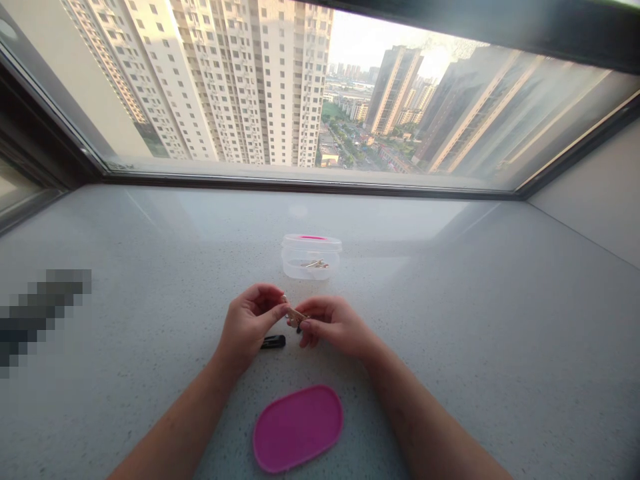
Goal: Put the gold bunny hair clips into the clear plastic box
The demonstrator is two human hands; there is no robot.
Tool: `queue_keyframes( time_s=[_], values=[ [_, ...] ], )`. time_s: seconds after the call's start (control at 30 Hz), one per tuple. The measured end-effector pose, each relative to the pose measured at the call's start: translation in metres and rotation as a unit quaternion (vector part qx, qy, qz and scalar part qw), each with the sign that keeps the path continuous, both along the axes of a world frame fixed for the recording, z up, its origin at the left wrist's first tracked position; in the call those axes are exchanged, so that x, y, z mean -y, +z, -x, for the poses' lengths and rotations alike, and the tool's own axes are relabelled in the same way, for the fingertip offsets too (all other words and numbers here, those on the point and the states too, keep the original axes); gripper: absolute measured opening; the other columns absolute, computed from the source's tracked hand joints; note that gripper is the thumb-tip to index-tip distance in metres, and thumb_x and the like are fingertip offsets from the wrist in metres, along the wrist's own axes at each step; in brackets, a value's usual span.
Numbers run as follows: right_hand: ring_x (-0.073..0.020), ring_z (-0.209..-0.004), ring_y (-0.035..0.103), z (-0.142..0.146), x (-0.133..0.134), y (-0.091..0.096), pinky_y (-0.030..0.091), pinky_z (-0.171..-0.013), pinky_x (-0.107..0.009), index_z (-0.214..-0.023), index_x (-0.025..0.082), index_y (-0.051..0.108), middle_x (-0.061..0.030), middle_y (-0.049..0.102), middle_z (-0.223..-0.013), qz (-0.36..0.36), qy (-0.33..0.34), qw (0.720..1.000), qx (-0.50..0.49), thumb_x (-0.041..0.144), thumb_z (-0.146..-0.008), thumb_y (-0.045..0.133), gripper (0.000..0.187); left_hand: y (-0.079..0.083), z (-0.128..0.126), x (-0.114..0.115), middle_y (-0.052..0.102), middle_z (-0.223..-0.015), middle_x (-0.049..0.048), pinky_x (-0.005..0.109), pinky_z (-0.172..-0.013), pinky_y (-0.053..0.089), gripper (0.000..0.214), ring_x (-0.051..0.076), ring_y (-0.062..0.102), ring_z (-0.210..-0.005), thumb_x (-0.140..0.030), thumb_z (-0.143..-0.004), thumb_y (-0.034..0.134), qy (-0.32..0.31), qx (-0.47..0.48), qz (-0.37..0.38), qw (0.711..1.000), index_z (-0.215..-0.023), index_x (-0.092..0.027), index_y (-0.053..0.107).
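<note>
My left hand (249, 321) and my right hand (334, 325) meet over the grey counter, both pinched on a small gold-coloured hair clip (295, 315) held between them. Just under my left thumb a small black clip (273, 342) lies on the counter. Behind my hands stands a clear oval plastic box (311, 257), lidless, with a couple of gold clips in it. Its pink oval lid (298, 427) lies flat on the counter between my forearms.
The speckled grey counter (475, 320) runs up to a wide window (320, 93) looking out on tall buildings. A white wall (595, 193) borders the right side. A blurred-out dark patch (40, 313) sits at the left edge.
</note>
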State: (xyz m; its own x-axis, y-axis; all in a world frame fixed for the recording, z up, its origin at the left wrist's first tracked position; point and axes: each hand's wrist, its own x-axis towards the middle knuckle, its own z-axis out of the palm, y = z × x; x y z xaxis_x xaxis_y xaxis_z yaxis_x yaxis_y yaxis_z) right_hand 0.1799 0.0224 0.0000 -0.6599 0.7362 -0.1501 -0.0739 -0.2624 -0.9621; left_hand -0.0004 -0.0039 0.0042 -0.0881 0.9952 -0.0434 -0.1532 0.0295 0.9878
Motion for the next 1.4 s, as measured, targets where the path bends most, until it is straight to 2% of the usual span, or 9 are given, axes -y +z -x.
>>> queue_keyframes(
  time_s=[0.3,0.43,0.6,0.7,0.77,0.83,0.93,1.17,1.4],
  values=[
    [-0.0099,-0.052,0.061,0.005,0.002,0.0,0.043,-0.044,-0.019,-0.086,0.015,0.067,-0.0049,0.068,-0.078,-0.04,-0.054,0.997,0.048,0.035,-0.077,0.065,0.022,0.001,-0.001,0.0,0.065,-0.064,-0.0003,0.023,-0.061,0.047,0.009,0.011,0.058,-0.061,-0.02,-0.073,0.07,-0.045,0.022,0.002,0.999,-0.076,-0.015,0.063],
    [-0.0089,-0.049,0.059,0.004,0.001,0.0,0.038,-0.041,-0.017,-0.085,0.014,0.067,-0.0061,0.069,-0.078,-0.052,-0.066,0.995,0.051,0.033,-0.078,0.063,0.021,0.001,0.0,0.001,0.065,-0.07,0.002,0.026,-0.064,0.047,0.01,0.013,0.059,-0.065,-0.022,-0.078,0.066,-0.063,0.043,-0.004,0.997,-0.084,-0.015,0.064],
    [-0.0086,-0.046,0.058,0.0,-0.002,-0.001,0.038,-0.039,-0.017,-0.086,0.013,0.067,-0.0074,0.071,-0.079,-0.051,-0.093,0.994,0.023,0.033,-0.078,0.063,0.022,0.005,0.008,0.001,0.063,-0.088,0.0031,0.023,-0.062,0.045,0.025,0.01,0.055,-0.068,-0.024,-0.076,0.068,-0.049,0.106,-0.03,0.993,-0.1,-0.018,0.065],
    [-0.0087,-0.046,0.058,-0.001,-0.004,0.002,0.039,-0.039,-0.018,-0.086,0.014,0.067,-0.0073,0.071,-0.08,-0.049,-0.099,0.994,-0.001,0.034,-0.079,0.063,0.022,0.007,0.009,0.001,0.061,-0.088,0.0036,0.021,-0.063,0.043,0.024,0.01,0.053,-0.071,-0.024,-0.076,0.069,-0.044,0.03,-0.038,0.998,-0.099,-0.018,0.067],
    [-0.0089,-0.047,0.058,-0.002,-0.003,0.003,0.039,-0.04,-0.018,-0.088,0.014,0.066,-0.0068,0.07,-0.08,-0.048,-0.096,0.994,-0.017,0.035,-0.079,0.063,0.023,0.006,0.007,0.002,0.06,-0.089,0.0038,0.022,-0.062,0.043,0.022,0.011,0.052,-0.071,-0.023,-0.074,0.07,-0.075,-0.056,-0.05,0.994,-0.096,-0.018,0.068],
    [-0.0092,-0.047,0.058,-0.001,-0.003,0.003,0.039,-0.039,-0.018,-0.088,0.014,0.065,-0.0046,0.068,-0.074,-0.044,-0.089,0.995,-0.026,0.037,-0.079,0.064,0.024,0.005,0.003,0.002,0.058,-0.089,0.0042,0.024,-0.06,0.043,0.021,0.011,0.051,-0.069,-0.025,-0.074,0.07,-0.107,-0.115,-0.065,0.986,-0.093,-0.018,0.07],
    [-0.0101,-0.047,0.059,0.001,-0.002,0.001,0.04,-0.039,-0.018,-0.086,0.014,0.063,0.0002,0.062,-0.062,-0.031,-0.066,0.997,-0.031,0.037,-0.078,0.066,0.025,0.003,0.0,0.002,0.058,-0.089,0.0054,0.027,-0.062,0.045,0.018,0.014,0.054,-0.072,-0.029,-0.075,0.069,-0.109,-0.153,-0.07,0.98,-0.089,-0.018,0.072],
    [-0.0095,-0.051,0.061,0.002,-0.003,-0.002,0.043,-0.042,-0.017,-0.09,0.015,0.059,-0.0016,0.064,-0.074,-0.019,-0.029,0.999,-0.035,0.035,-0.081,0.063,0.022,0.003,-0.001,0.002,0.058,-0.091,0.0062,0.029,-0.063,0.047,0.018,0.017,0.056,-0.074,-0.03,-0.074,0.069,-0.085,-0.155,-0.053,0.983,-0.087,-0.018,0.072],
    [-0.0108,-0.051,0.062,0.002,-0.003,-0.002,0.046,-0.045,-0.02,-0.097,0.016,0.056,-0.0055,0.069,-0.081,-0.001,-0.038,0.998,-0.04,0.034,-0.085,0.057,0.021,0.012,0.001,0.002,0.061,-0.076,0.0024,0.027,-0.068,0.044,0.008,0.016,0.057,-0.072,-0.024,-0.076,0.066,-0.09,-0.073,-0.02,0.993,-0.075,-0.016,0.067]
  ],
)
